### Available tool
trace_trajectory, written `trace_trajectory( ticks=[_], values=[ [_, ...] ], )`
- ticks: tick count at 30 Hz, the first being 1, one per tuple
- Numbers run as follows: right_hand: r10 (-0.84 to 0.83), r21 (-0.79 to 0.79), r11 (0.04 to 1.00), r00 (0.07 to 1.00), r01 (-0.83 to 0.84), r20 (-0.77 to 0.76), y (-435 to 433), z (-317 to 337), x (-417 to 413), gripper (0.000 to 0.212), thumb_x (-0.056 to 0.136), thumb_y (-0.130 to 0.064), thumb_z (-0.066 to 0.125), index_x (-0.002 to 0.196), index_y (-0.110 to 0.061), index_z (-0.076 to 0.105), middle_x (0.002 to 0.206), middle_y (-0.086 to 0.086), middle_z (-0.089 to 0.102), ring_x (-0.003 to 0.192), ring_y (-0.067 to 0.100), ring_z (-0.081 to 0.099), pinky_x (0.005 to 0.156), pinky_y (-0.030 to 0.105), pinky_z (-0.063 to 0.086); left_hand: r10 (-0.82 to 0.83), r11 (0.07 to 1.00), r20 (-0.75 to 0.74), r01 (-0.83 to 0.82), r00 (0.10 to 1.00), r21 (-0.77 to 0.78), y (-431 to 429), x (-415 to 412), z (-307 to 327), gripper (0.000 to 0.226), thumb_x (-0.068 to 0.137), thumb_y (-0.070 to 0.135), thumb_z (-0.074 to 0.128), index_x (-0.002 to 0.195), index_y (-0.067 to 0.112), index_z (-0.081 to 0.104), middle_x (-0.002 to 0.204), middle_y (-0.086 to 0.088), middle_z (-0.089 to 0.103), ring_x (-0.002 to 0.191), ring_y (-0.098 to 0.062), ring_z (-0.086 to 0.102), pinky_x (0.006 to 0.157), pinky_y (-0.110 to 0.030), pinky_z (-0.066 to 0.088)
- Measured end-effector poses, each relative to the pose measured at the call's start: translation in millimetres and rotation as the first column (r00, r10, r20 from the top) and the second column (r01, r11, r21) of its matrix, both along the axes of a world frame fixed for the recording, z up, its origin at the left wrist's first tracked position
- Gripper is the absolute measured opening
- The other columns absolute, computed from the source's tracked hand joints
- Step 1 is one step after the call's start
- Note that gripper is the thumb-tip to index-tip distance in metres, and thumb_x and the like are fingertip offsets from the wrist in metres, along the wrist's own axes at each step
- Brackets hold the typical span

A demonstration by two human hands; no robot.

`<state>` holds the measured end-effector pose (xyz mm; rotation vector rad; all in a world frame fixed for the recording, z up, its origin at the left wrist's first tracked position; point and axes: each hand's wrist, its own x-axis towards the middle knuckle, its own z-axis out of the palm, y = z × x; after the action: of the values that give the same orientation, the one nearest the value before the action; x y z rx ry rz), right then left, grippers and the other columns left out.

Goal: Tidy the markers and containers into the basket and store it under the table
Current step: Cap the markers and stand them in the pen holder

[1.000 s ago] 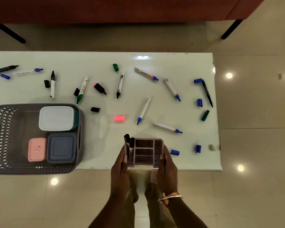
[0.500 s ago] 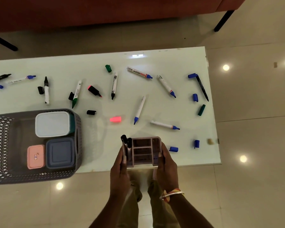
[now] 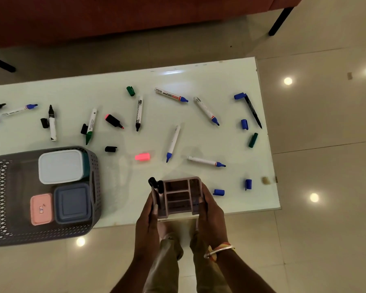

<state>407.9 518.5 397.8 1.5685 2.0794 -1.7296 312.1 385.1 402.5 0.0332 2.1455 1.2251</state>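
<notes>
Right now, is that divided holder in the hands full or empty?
Nearly empty: the holder has two black-capped markers in its left slot; other compartments look bare.

Bare forearms, a metal bangle (image 3: 219, 251) with orange thread at the right wrist, and khaki trousers (image 3: 171, 261).

The pale, glossy rectangular bench (image 3: 220, 81) carries scattered white-barrelled markers (image 3: 173, 142), loose plastic caps (image 3: 218, 192) and a grey perforated plastic basket (image 3: 51, 233) overhanging its near edge.
</notes>
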Motion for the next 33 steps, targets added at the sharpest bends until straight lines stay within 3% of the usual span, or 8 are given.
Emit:
trace_trajectory(
  ticks=[6,9,14,19,22,26,29,33],
  values=[
    [-0.026,-0.05,0.998,1.0,0.027,0.007,4.1,2.4,0.3,0.056,0.096,-0.065,0.032,0.146,-0.039,0.038,0.142,-0.008,0.055,0.13,0.012,0.053,0.106,0.043,0.048,0.068,0.996,-0.049,-0.071,0.996,-0.05,1.0,1.3,11.4,0.039,0.105,0.024,0.04,0.144,0.03,0.042,0.148,0.01,0.048,0.135,-0.003,0.044,0.116,-0.044,0.036],
    [-0.101,-0.008,0.995,0.995,0.101,0.015,18.6,7.8,7.0,0.052,0.098,-0.049,0.042,0.145,-0.028,0.044,0.146,-0.005,0.05,0.131,0.005,0.046,0.109,0.028,0.039,0.174,0.971,-0.318,-0.216,0.932,-0.105,12.3,1.8,37.8,0.031,0.1,0.036,0.043,0.127,0.022,0.049,0.116,0.006,0.056,0.105,-0.003,0.055,0.088,-0.04,0.051],
    [0.016,0.164,0.985,0.984,-0.046,0.18,50.8,-7.8,24.5,0.048,0.095,-0.03,0.061,0.141,-0.025,0.049,0.144,-0.004,0.052,0.134,0.014,0.046,0.106,0.025,0.032,-0.187,0.969,-0.497,0.241,0.847,0.046,85.2,-7.8,75.0,0.02,0.095,0.025,0.05,0.107,0.011,0.059,0.1,0.0,0.062,0.091,-0.009,0.06,0.08,-0.011,0.047],
    [0.222,0.173,0.938,0.905,-0.3,0.364,70.6,-19.8,27.8,0.054,0.091,-0.026,0.068,0.141,-0.024,0.049,0.146,0.0,0.046,0.133,0.018,0.044,0.106,0.028,0.039,-0.652,0.725,-0.441,0.676,0.616,-0.128,190.5,-46.6,40.7,0.023,0.095,0.018,0.062,0.118,0.019,0.061,0.105,0.005,0.063,0.095,-0.007,0.057,0.087,-0.023,0.05],
    [0.257,0.192,0.919,0.894,-0.343,0.368,79.3,-25.1,24.1,0.041,0.091,-0.021,0.067,0.131,-0.02,0.06,0.13,0.001,0.055,0.117,0.017,0.054,0.1,0.026,0.047,-0.916,0.394,-0.233,0.84,0.326,-0.373,223.5,-66.1,12.7,0.041,0.092,0.025,0.067,0.13,0.026,0.052,0.117,0.005,0.06,0.108,-0.013,0.055,0.091,-0.024,0.043],
    [0.249,0.178,0.927,0.898,-0.329,0.363,84.4,-29.2,25.1,0.029,0.092,-0.02,0.066,0.121,-0.018,0.064,0.117,0.001,0.059,0.106,0.017,0.058,0.094,0.026,0.05,-0.995,0.036,-0.098,0.799,-0.029,-0.6,227.7,-76.0,-6.5,0.056,0.087,0.026,0.069,0.137,0.024,0.045,0.134,0.001,0.053,0.119,-0.018,0.052,0.096,-0.032,0.043],
    [0.218,0.129,0.953,0.915,-0.276,0.34,85.7,-29.9,25.5,0.025,0.093,-0.019,0.065,0.118,-0.017,0.063,0.116,0.001,0.061,0.1,0.014,0.058,0.091,0.021,0.048,-0.992,-0.048,-0.055,0.746,-0.112,-0.664,221.3,-74.4,-14.9,0.053,0.084,0.027,0.068,0.132,0.02,0.049,0.128,0.0,0.054,0.113,-0.019,0.053,0.088,-0.03,0.042],
    [-0.196,0.107,0.978,0.968,0.18,0.156,94.4,-18.6,22.8,0.021,0.088,-0.017,0.071,0.109,-0.017,0.067,0.104,-0.002,0.069,0.087,0.009,0.062,0.084,0.019,0.051,-0.99,-0.027,-0.081,0.721,-0.115,-0.693,217.3,-73.1,-19.9,0.022,0.089,0.022,0.06,0.11,0.016,0.057,0.11,-0.002,0.058,0.097,-0.018,0.056,0.073,-0.027,0.035]
  ],
)
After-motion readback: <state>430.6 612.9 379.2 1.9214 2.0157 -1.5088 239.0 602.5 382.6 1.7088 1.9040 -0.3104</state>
